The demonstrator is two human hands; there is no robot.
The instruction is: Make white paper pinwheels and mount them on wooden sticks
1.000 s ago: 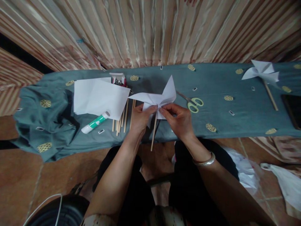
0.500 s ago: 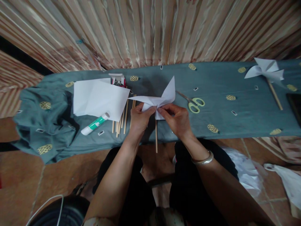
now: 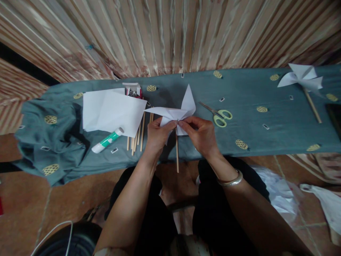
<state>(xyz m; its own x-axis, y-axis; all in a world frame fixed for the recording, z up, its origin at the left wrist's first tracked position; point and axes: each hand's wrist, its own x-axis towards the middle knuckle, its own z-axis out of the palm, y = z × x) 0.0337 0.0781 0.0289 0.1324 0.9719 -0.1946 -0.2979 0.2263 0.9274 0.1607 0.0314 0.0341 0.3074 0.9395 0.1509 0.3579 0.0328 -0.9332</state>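
Red-and-white card: small box (image 3: 132,86), lid flap up, holding a jumble of shiny metal bits (image 3: 133,94) (too small to make out singly). It sits behind the paper stack (image 3: 110,110), at that stack's far right corner. On the tiled floor to the right, a thin see-through bag (image 3: 282,197) with crumpled white stuff inside.

Both hands at centre, over the near part of the tabletop (image 3: 247,128). Left hand (image 3: 157,137): thumb and fingers pinched on the pinwheel (image 3: 174,114), just left of its middle. Right hand (image 3: 203,136): thumb and forefinger pinched at the middle itself, thumb tips almost meeting. Below them a stick (image 3: 177,156) runs down past the table edge; its upper end is hidden by paper and fingers.

Pinwheel is plain white paper, pointed vanes, one upright, one reaching left. Loose rods (image 3: 138,138), pale wood, lie partly beneath the stack. Glue tube (image 3: 108,140), white with a green band, touches the stack's near edge. Scissors (image 3: 216,113), steel blades, pale green loops, lie right of the hands. Far right, a second pinwheel (image 3: 301,77) on its own wooden stick. Cloth (image 3: 197,149) grey-green, pineapple print, bunched at left. Pleated striped curtain (image 3: 170,35) behind.
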